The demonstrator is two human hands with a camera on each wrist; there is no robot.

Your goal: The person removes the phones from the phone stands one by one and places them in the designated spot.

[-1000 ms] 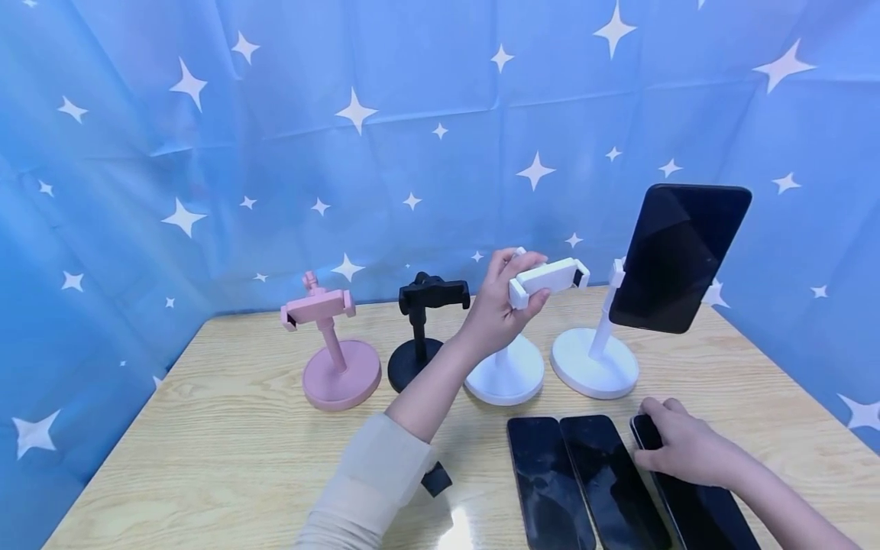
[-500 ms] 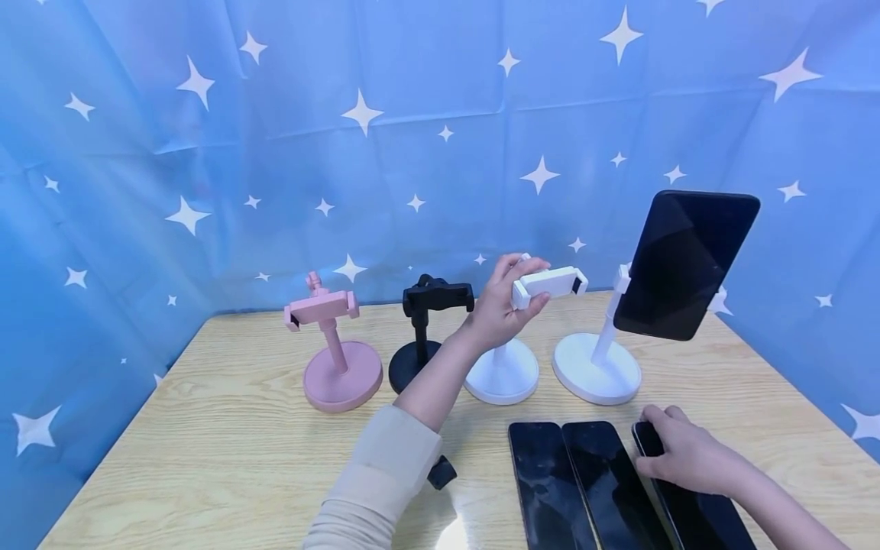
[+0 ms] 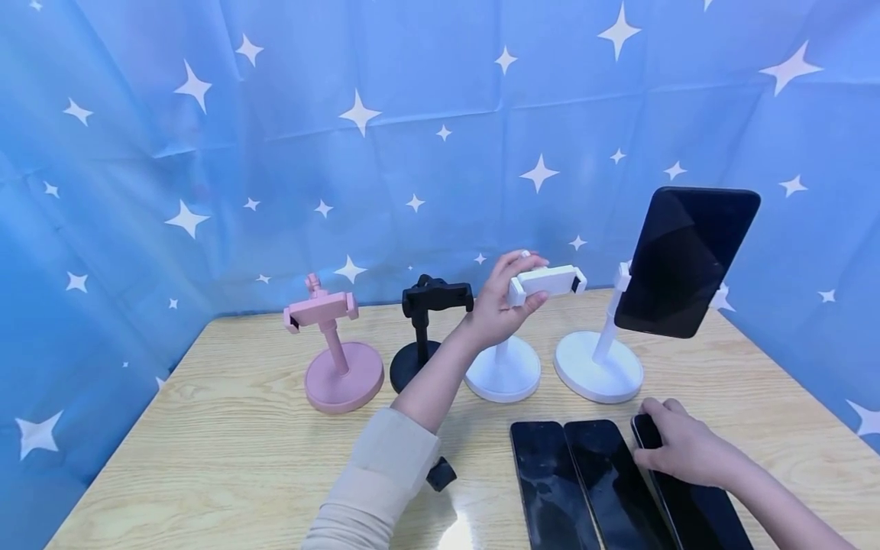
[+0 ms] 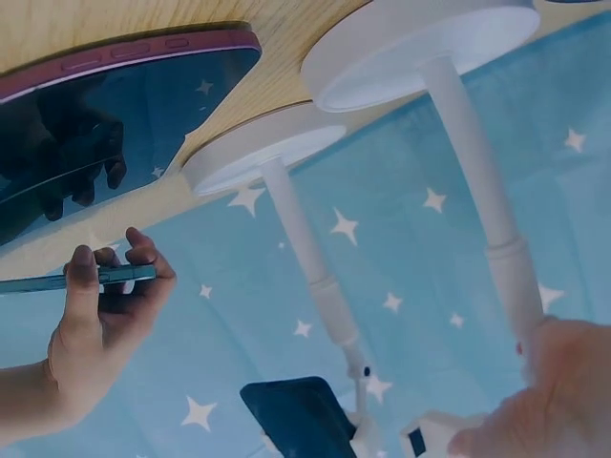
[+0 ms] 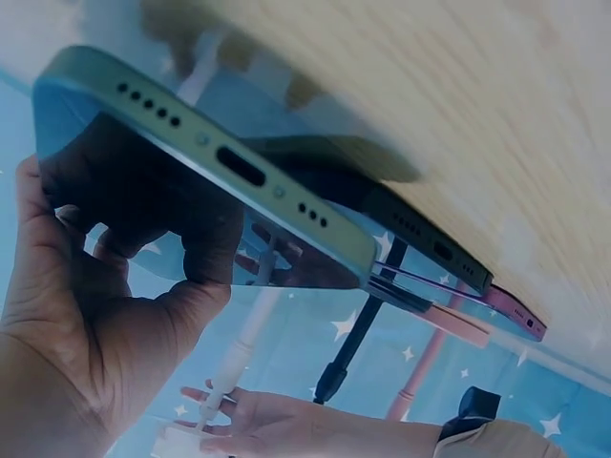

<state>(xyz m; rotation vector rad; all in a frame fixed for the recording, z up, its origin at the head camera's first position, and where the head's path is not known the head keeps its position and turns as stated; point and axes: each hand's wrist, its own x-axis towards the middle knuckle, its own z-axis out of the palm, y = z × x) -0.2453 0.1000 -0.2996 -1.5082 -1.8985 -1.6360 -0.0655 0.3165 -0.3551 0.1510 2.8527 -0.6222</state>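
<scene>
The left hand (image 3: 506,296) is pinching a white clamp (image 3: 552,281) above the bench (image 3: 206,443), toward its far edge. The right hand (image 3: 690,451), fingers bent, is gripping the row's rightmost phone (image 3: 703,513), which is extending beneath it toward the near edge.

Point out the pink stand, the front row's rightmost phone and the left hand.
Pink stand (image 3: 344,380): head view, on its round base.
Front row's rightmost phone (image 3: 706,516): head view, on its screen.
Left hand (image 3: 501,300): head view, back of the hand.
</scene>
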